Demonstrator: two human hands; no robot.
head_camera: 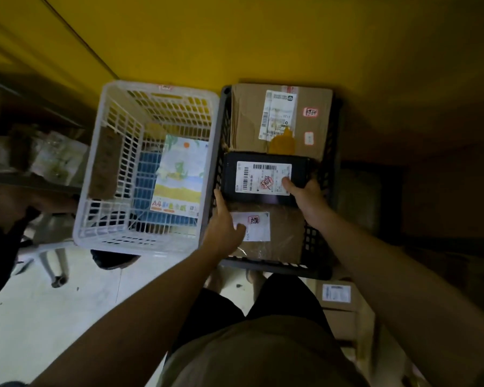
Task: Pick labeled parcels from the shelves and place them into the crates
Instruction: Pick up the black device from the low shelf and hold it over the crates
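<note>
So we've got the black parcel (263, 177) mid-frame in the dark crate (277, 268), right hand (305, 199) gripping its right edge, thumb on the label, left hand (224, 227) flat, straight fingers against its left edge, white crate (140, 245) further left.

1. Your black parcel (299, 174), white label up, sits in the dark crate (277, 268) between a cardboard box (249, 121) and a brown parcel (285, 236)
2. The white crate (140, 245) beside it holds an A4 pack (179, 177)
</note>
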